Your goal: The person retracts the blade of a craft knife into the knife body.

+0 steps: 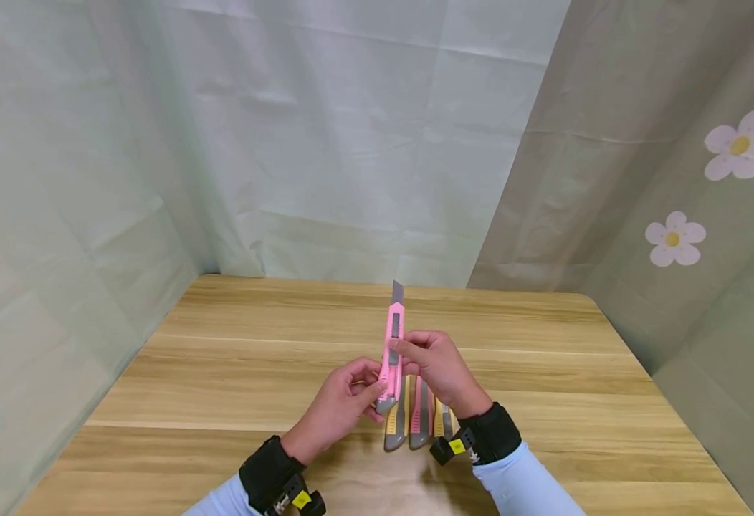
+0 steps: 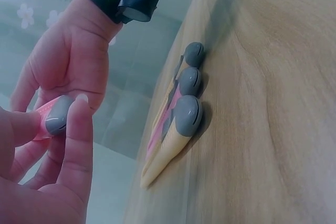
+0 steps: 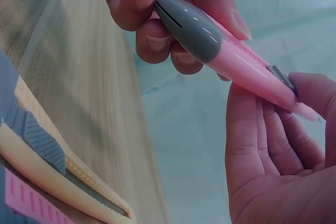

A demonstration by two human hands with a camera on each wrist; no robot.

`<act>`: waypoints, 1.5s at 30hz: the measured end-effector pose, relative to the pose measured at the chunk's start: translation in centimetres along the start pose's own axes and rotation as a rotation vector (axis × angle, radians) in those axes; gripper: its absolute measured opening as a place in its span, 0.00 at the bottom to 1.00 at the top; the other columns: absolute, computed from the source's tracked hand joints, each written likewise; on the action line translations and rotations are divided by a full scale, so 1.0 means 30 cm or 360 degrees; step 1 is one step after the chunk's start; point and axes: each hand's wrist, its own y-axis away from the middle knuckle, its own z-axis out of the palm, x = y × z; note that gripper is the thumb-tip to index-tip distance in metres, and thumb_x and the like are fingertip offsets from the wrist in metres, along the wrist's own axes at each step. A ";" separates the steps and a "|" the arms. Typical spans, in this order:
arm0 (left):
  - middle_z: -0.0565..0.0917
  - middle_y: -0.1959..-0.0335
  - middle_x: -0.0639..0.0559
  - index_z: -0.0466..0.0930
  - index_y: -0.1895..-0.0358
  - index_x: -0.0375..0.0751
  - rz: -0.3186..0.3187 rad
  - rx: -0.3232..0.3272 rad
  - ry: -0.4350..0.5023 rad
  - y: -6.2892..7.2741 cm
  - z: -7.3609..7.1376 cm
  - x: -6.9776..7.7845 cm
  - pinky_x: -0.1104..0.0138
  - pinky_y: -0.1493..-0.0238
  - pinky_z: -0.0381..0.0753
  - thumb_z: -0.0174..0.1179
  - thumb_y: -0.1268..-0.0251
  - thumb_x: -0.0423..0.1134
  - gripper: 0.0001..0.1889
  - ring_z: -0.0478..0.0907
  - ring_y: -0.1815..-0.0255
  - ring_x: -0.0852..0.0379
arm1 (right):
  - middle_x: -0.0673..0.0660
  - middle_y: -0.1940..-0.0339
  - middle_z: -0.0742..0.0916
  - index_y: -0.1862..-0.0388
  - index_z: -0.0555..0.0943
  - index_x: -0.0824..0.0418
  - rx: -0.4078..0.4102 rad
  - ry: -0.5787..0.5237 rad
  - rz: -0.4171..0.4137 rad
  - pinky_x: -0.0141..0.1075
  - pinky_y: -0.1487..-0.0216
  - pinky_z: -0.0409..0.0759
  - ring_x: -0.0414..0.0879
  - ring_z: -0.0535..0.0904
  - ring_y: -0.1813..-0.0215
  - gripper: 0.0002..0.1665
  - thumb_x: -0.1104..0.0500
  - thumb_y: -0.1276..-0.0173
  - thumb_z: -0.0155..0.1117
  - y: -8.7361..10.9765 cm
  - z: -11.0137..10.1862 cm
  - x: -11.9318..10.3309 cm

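Observation:
Both hands hold a pink utility knife (image 1: 395, 315) upright above the table, its grey blade (image 1: 398, 292) out at the top. My left hand (image 1: 340, 400) pinches the lower body between thumb and fingers, by the grey end cap (image 2: 59, 115). Higher up, my right hand (image 1: 440, 365) grips the body, with its thumb at the grey slider (image 3: 282, 78). Below the hands, three more utility knives lie side by side: a yellow one (image 1: 393, 424), a pink one (image 1: 418, 414) and another yellow one (image 1: 439, 421), which the right hand and wrist partly cover.
The wooden table (image 1: 222, 387) stretches out on both sides of the hands. A pale curtain (image 1: 351, 143) hangs along its back and left, and a curtain with printed flowers (image 1: 672, 239) hangs on the right. Each wrist wears a black band (image 1: 494, 432) with a small camera.

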 end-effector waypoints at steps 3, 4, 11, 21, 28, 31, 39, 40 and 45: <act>0.79 0.59 0.42 0.78 0.43 0.35 -0.0002 -0.0007 0.0003 0.000 0.000 0.001 0.54 0.63 0.94 0.58 0.24 0.32 0.11 0.84 0.65 0.52 | 0.54 0.62 0.90 0.46 0.83 0.74 -0.0004 0.0021 -0.0023 0.35 0.54 0.92 0.43 0.87 0.64 0.22 0.56 0.27 0.68 0.000 0.001 0.001; 0.78 0.59 0.42 0.78 0.43 0.35 -0.0002 -0.0009 0.0003 0.000 0.000 0.001 0.54 0.63 0.94 0.58 0.24 0.32 0.11 0.84 0.65 0.52 | 0.53 0.62 0.90 0.46 0.83 0.74 -0.0004 0.0027 -0.0029 0.35 0.54 0.92 0.43 0.87 0.64 0.22 0.56 0.27 0.68 0.001 0.002 0.000; 0.78 0.59 0.42 0.78 0.43 0.36 -0.0002 -0.0014 -0.0003 0.005 0.000 0.004 0.53 0.62 0.94 0.58 0.24 0.33 0.11 0.84 0.65 0.52 | 0.54 0.61 0.90 0.46 0.84 0.73 0.0014 0.0066 -0.0032 0.36 0.54 0.92 0.44 0.86 0.61 0.21 0.56 0.27 0.69 0.004 0.007 -0.004; 0.78 0.59 0.42 0.78 0.44 0.36 0.0001 0.0018 -0.0001 0.002 -0.005 0.002 0.54 0.64 0.94 0.58 0.23 0.33 0.11 0.84 0.65 0.51 | 0.51 0.63 0.90 0.46 0.83 0.74 -0.0013 0.0064 -0.0058 0.35 0.56 0.92 0.43 0.87 0.61 0.20 0.61 0.30 0.71 0.002 0.011 0.002; 0.78 0.60 0.43 0.78 0.44 0.37 0.0003 0.0012 0.0008 0.002 -0.005 0.001 0.54 0.64 0.94 0.58 0.24 0.33 0.11 0.84 0.65 0.51 | 0.52 0.63 0.90 0.45 0.83 0.74 -0.0015 0.0050 -0.0050 0.34 0.57 0.92 0.42 0.87 0.62 0.20 0.61 0.29 0.70 0.003 0.011 0.005; 0.78 0.60 0.43 0.78 0.44 0.36 0.0007 0.0010 0.0011 0.001 -0.004 0.001 0.55 0.64 0.94 0.58 0.23 0.33 0.11 0.84 0.65 0.51 | 0.52 0.63 0.90 0.45 0.83 0.73 -0.0009 0.0052 -0.0041 0.34 0.57 0.92 0.42 0.87 0.62 0.20 0.61 0.29 0.70 0.004 0.012 0.004; 0.78 0.60 0.43 0.78 0.43 0.36 -0.0004 0.0014 0.0011 0.002 -0.004 0.003 0.55 0.64 0.94 0.58 0.23 0.34 0.11 0.84 0.65 0.52 | 0.52 0.63 0.89 0.43 0.82 0.74 -0.0008 0.0042 -0.0034 0.34 0.57 0.92 0.43 0.86 0.60 0.20 0.62 0.29 0.69 0.001 0.012 0.007; 0.78 0.60 0.43 0.78 0.43 0.36 -0.0003 0.0015 0.0011 0.003 -0.004 0.003 0.55 0.64 0.94 0.58 0.23 0.34 0.11 0.84 0.65 0.52 | 0.52 0.63 0.88 0.43 0.81 0.74 -0.0010 0.0041 -0.0032 0.34 0.57 0.91 0.44 0.86 0.60 0.20 0.62 0.30 0.70 0.001 0.013 0.007; 0.78 0.60 0.43 0.78 0.43 0.36 -0.0007 0.0018 0.0011 0.003 -0.004 0.002 0.55 0.64 0.94 0.58 0.23 0.33 0.11 0.84 0.65 0.52 | 0.52 0.63 0.88 0.44 0.82 0.73 -0.0019 0.0049 -0.0029 0.32 0.59 0.89 0.43 0.85 0.61 0.19 0.64 0.30 0.69 -0.001 0.013 0.009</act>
